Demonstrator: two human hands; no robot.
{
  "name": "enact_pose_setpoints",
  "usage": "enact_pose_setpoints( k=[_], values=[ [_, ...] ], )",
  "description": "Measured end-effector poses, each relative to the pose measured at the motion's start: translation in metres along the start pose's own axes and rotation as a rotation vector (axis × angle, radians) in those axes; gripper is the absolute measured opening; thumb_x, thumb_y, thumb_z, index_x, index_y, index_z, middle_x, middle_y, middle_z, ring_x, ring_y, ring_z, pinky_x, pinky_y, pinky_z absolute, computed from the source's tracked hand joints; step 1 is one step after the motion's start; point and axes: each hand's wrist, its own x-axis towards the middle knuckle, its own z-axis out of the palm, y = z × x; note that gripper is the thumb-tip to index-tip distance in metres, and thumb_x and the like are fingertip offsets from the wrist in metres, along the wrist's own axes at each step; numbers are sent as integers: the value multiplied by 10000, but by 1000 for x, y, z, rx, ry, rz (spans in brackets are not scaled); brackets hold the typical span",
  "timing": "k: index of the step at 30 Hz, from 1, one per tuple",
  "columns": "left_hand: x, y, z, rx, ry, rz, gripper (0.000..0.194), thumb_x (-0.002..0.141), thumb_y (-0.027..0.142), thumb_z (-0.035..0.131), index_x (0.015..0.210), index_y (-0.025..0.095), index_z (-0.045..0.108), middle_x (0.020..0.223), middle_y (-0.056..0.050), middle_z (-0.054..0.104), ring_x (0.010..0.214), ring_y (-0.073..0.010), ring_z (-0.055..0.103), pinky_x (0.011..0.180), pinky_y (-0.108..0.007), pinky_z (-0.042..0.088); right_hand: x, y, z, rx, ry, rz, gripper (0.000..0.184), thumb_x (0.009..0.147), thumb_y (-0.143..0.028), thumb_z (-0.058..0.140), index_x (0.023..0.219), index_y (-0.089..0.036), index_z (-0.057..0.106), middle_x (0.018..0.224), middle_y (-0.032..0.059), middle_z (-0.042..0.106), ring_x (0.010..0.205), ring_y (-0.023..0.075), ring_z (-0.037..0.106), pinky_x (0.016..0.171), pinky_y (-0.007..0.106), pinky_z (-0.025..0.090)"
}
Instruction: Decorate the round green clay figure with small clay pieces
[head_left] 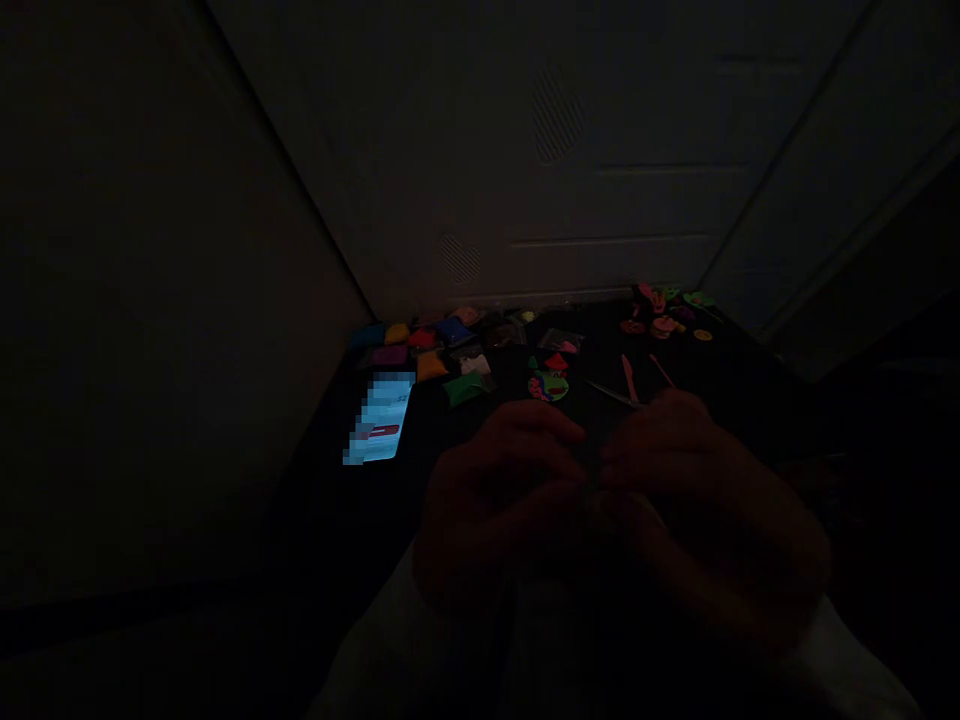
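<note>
Got two pink tools [628, 378] and one lit phone [391, 415] past my half-curled left hand [495, 505] and right hand [716, 515], one tiny bit [592, 483] between their fingertips, dim greenish, can't tell if either grips it.

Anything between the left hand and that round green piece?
Nothing visible stands between the left hand and the round green piece just beyond it; the metal tool lies to the right. Darkness could hide small items.

Reference: phone [388, 415], on table [431, 420]. Clay packets [431, 366]: behind it, extending right. Clay-covered disc [553, 385]: right of phone. Modelling tools [629, 380]: farther right. Small clay pieces [664, 327]: behind phone, far right.
</note>
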Motion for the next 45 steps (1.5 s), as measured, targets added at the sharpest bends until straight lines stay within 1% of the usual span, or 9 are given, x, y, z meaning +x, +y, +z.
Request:
enact_pose_setpoints(
  k=[7,10,16,19,22,29,35,41,45],
  values=[
    [0,0,1,-142,-3,-73,34,693,199,574,699,209,606,914,-15,534,870,-131,494,764,-253,415,1,-3,2,-6,42,-6,167,657,-92,562,800,-179,559,769,18,583,764,151,549,747,381,422],
    [0,-3,5,-313,24,-171,29,672,182,592,660,202,610,889,0,541,837,-107,502,734,-216,426,1,-3,2,-6,40,-9,182,653,-90,567,812,-180,557,783,20,583,773,156,548,737,373,426],
    [5,-23,19,-955,271,-603,68,662,215,575,724,209,602,845,29,578,787,-73,545,649,-170,457,-1,9,2,-25,78,8,204,668,-86,549,852,-175,550,825,30,574,791,157,543,727,353,430],
    [8,-28,22,-1052,396,-710,97,642,195,576,739,189,582,813,26,592,753,-75,553,640,-182,459,-3,21,5,-28,67,37,203,673,-119,564,866,-183,554,856,30,571,839,165,531,756,354,423],
    [10,-27,23,-1086,421,-761,124,654,185,558,776,166,565,810,17,587,750,-79,548,646,-193,450,-2,29,9,-40,57,54,185,681,-144,568,861,-186,556,850,24,579,857,164,528,781,353,419],
    [5,-27,29,-930,428,-680,86,680,142,504,734,152,570,829,-1,577,790,-97,535,647,-186,426,0,27,12,-50,7,101,154,703,-193,558,856,-174,568,856,46,575,850,164,531,746,329,443],
    [2,-22,27,-801,240,-564,133,657,191,557,775,162,612,742,5,570,680,-85,512,634,-201,412,-4,27,11,-52,15,58,209,678,-190,589,886,-178,571,889,51,566,876,174,523,779,348,431],
    [4,-15,27,-778,261,-631,128,607,199,587,726,162,613,760,1,562,657,-85,492,637,-219,410,-3,24,9,-36,25,48,168,676,-154,584,842,-181,583,854,43,563,842,164,527,758,346,432],
    [0,-16,25,-557,274,-467,109,622,211,607,727,218,634,859,11,577,814,-119,520,730,-241,414,-3,25,5,54,3,95,190,679,-133,583,859,-195,576,871,24,558,866,148,519,769,313,429]
  ],
)
